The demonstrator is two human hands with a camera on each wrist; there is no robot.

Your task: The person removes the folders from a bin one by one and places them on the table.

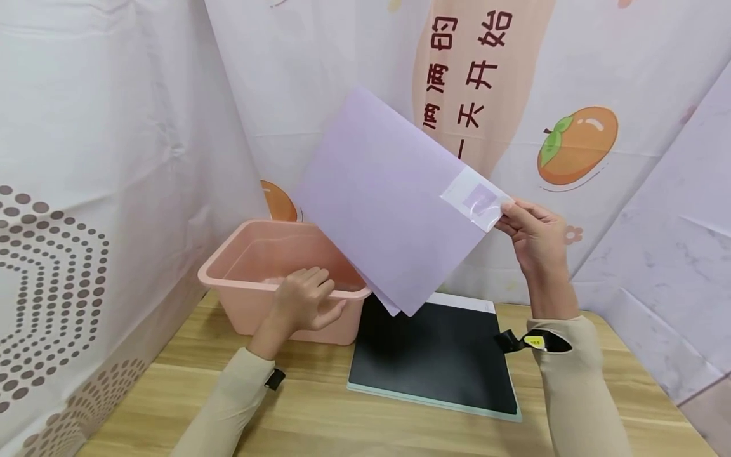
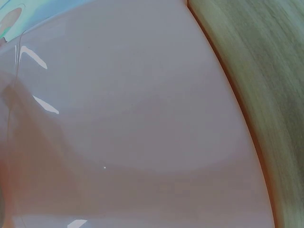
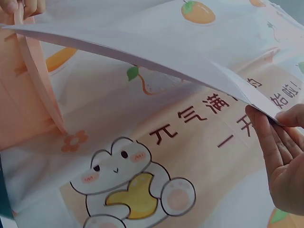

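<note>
Pinched at one corner by my right hand [image 1: 535,235] is a lavender folder [image 1: 382,197], lifted above the table and tilted down to the left. A clear pocket with a white label [image 1: 464,188] lies along that corner. The right wrist view shows the folder [image 3: 128,50] nearly edge-on, thumb on one face and fingers on the other. My left hand [image 1: 302,297] grips the front rim of a pink plastic bin [image 1: 245,298], fingers over the rim, thumb outside. The folder's lower edge overlaps the bin's right corner in the head view; contact cannot be told.
A black folder [image 1: 434,355] lies on the wooden table [image 1: 320,406], right of the bin, with a pale green sheet or folder [image 1: 422,398] showing under it. Printed curtains [image 1: 594,70] hang behind and at both sides. The bin wall [image 2: 142,118] fills most of the left wrist view.
</note>
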